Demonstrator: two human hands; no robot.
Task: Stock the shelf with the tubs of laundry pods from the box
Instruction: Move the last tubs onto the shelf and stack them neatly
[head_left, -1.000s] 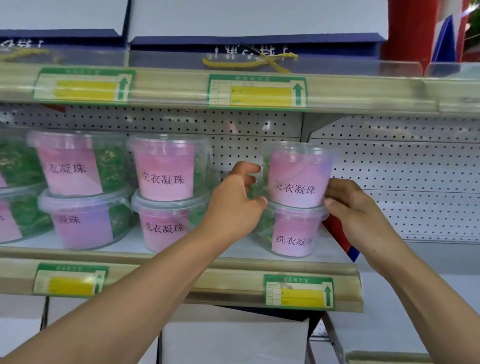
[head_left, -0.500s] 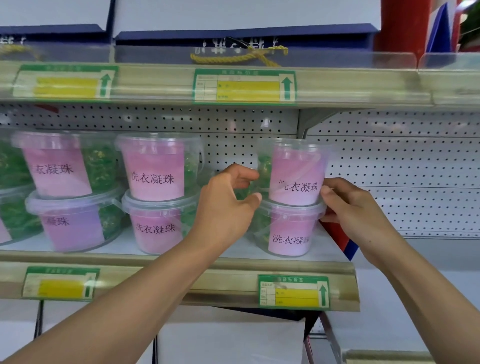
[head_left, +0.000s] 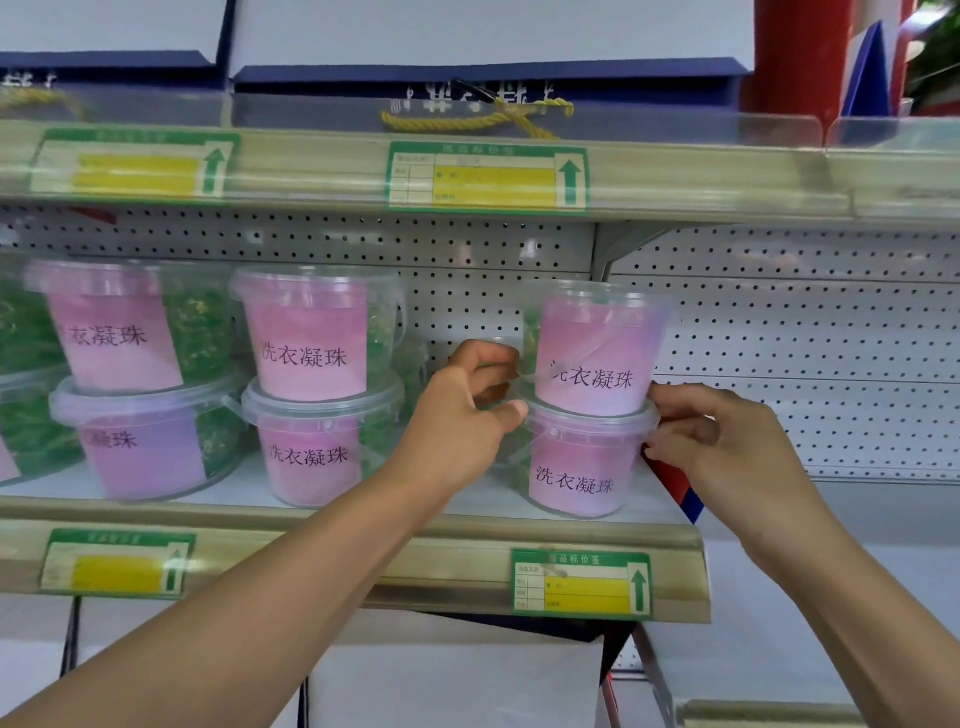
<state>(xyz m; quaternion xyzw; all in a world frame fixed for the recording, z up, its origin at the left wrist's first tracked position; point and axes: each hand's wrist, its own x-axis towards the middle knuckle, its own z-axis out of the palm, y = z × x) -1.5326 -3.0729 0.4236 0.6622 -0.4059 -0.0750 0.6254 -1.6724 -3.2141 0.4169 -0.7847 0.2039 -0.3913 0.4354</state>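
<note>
A clear tub of laundry pods with a pink label (head_left: 592, 353) stands upright on the lid of a matching lower tub (head_left: 576, 467), at the right end of the shelf (head_left: 363, 540). My left hand (head_left: 457, 415) grips the top tub's left side near its base, thumb against the lower lid's rim. My right hand (head_left: 727, 441) holds the right side at the same seam with curled fingers. Two more stacks of tubs stand to the left, one in the middle (head_left: 306, 332) and one at the far left (head_left: 119, 327). The box is out of sight.
The upper shelf's edge (head_left: 675, 176) hangs close above the stacks, with blue boxes on it. Bare shelf shows between the middle and right stacks. A red and blue item (head_left: 675, 483) sits right of the lower tub. White boxes (head_left: 457, 670) fill the shelf below.
The top tub has settled lower onto the bottom tub's lid. Both hands have slid down to its base.
</note>
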